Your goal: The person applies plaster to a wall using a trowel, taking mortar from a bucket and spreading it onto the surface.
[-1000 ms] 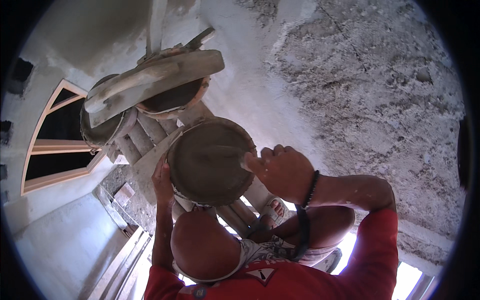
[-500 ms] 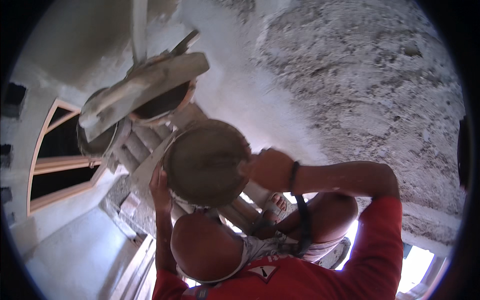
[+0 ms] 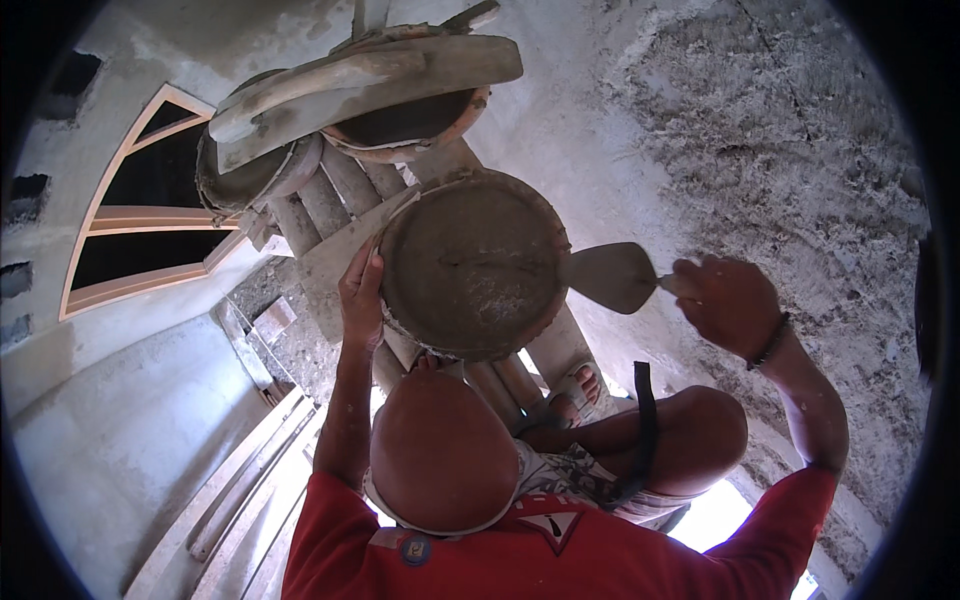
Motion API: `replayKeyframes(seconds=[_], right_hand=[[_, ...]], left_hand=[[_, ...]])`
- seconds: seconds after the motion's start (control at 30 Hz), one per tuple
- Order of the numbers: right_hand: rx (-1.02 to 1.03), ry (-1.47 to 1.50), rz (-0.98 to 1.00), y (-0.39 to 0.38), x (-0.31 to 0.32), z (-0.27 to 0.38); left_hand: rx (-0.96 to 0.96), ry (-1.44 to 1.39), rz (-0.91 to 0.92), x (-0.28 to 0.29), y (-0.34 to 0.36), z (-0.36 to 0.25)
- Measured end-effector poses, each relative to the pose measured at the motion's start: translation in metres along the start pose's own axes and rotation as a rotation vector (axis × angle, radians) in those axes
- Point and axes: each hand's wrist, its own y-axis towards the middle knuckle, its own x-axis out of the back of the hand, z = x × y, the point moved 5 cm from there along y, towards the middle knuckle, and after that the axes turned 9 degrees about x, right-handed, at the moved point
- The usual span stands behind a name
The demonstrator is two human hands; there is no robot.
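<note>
A round tub of wet grey mortar (image 3: 475,265) stands in front of me on wooden poles and boards. At its left side my left hand (image 3: 362,295) grips the rim, thumb up. My right hand (image 3: 735,305) is closed round the handle of a trowel (image 3: 612,277). The trowel's flat, grey-smeared blade points left, with its tip at the tub's right rim. A shallow groove marks the mortar's surface.
Beyond the tub, a long wooden float (image 3: 370,85) lies across two more containers, a reddish-rimmed one (image 3: 405,152) and a grey one (image 3: 285,180). Poles (image 3: 320,205) form the platform. A rough wall (image 3: 760,150) rises at right; a wooden window frame (image 3: 150,220) stands left.
My right hand has drawn back to the right from the tub's rim, and the trowel blade now shows plainly. My left hand stays on the rim. The whole view has shifted.
</note>
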Motion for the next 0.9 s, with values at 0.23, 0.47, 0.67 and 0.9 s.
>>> replayKeyframes(seconds=[0.23,0.47,0.67,0.9], right_hand=[[0.075,0.186,0.065,0.071,-0.059,0.035],[0.188,0.386,-0.273,0.086,-0.079,0.055],[0.122,0.399,-0.468,0.055,-0.094,0.042],[0.105,0.348,-0.438,0.057,-0.106,0.039]], left_hand=[[0.064,0.009,-0.036,0.001,0.001,0.002],[0.021,-0.002,-0.024,-0.001,-0.003,-0.004],[0.017,0.009,-0.008,-0.004,-0.006,-0.011],[0.017,0.038,-0.007,-0.007,-0.005,-0.012]])
